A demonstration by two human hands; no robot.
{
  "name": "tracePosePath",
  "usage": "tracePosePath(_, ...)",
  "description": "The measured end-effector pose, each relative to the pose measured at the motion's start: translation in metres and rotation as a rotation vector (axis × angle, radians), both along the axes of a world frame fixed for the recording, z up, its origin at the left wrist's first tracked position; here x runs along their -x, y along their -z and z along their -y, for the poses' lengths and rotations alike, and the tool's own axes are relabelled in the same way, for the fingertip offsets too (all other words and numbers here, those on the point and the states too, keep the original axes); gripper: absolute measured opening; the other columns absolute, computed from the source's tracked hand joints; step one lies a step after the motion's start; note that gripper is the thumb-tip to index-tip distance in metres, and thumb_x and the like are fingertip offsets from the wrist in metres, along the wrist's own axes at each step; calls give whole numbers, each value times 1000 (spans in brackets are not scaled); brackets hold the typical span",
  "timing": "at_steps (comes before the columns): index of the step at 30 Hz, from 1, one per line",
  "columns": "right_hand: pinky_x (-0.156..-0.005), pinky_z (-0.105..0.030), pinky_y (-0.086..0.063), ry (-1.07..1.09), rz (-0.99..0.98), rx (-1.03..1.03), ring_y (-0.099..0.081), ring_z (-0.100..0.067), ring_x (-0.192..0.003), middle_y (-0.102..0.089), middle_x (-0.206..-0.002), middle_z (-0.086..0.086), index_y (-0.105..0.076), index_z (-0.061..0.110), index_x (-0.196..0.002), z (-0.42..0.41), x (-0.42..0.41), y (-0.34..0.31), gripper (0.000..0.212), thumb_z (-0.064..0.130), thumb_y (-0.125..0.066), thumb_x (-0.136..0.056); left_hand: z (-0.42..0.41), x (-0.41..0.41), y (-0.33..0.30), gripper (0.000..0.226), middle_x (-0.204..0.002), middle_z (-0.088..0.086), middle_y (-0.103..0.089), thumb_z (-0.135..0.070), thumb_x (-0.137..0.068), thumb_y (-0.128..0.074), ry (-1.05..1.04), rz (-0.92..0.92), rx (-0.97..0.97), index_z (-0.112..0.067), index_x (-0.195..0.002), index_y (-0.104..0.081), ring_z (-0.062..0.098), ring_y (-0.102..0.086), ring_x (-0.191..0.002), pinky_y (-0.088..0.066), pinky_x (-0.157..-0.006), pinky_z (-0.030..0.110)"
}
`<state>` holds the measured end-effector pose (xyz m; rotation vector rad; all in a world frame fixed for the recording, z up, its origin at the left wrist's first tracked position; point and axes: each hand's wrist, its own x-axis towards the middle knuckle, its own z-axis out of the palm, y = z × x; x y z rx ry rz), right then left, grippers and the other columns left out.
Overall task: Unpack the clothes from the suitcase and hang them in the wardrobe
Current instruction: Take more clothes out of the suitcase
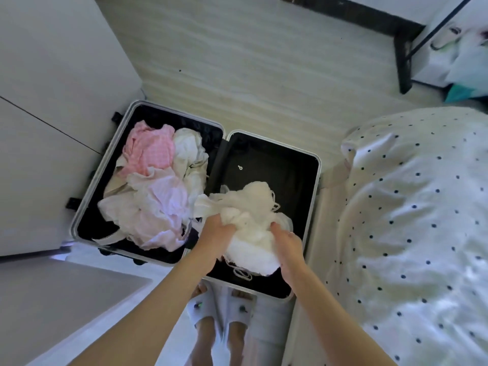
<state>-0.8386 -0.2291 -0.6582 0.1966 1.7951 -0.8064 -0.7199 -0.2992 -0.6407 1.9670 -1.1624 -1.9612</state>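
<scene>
Both hands' grip, left hand [217,235] and right hand [286,245], bunches a fluffy cream knit garment [250,228] over the black-lined suitcase [315,186].

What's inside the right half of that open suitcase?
A fluffy white garment, gripped by both hands, over black lining. Whatever lies beneath it is hidden.

Left arm: bare, reaches forward and down from the lower left, elbow out of view.
Left hand [217,233]: back facing the camera, fingers curled into the white garment [250,233], gripping its left side.
Right arm: bare, reaches forward from the lower right, roughly mirroring the left.
Right hand [286,243]: back up, fingers curled into the garment's right side.
Spacing: hands apart, garment bunched between them.
Feet: in slippers [220,317], below the forearms.
</scene>
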Motion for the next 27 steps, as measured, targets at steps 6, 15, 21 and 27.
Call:
tracePosePath(6,-81,-38,-53,-2,386,29,-68,-28,-89,-72,-90,-16,-66,6,-106,15,2,-23,61,60,-64,-77,-8,-28,-64,19,-61,4,-48,2,-76,-48,258,-68,95,-8,-60,-48,18,-47,-63,-37,-56,23)
tracePosePath(15,-59,-30,-43,-369,-19,37,-53,-22,-67,-57,-76,-7,-60,9,-86,38,-18,-93,17,2,-45,-85,-19,-89,-105,19,-99,9,-63,-4,-89,-48,360,89,148,-7,-105,-59,24,-58,-96,-44,-81,25)
tracePosePath(21,-72,-33,-42,-617,-48,349,-54,-24,-73,-59,-74,-10,-65,1,-77,36,-32,-189,26,-6,-40,-80,-41,-98,-157,61,-139,8,-34,-9,-89,-57,267,52,158,-17,-141,-26,21,-42,-117,-37,-90,26)
tracePosePath(27,-58,-28,-32,-836,-46,481,-43,-20,-65,-45,-69,-7,-52,8,-77,20,-73,-296,17,10,-44,-61,-71,-124,-225,102,-137,-9,-34,-46,-63,-79,229,-3,466,-27,-143,-19,16,-34,-132,-34,-109,38)
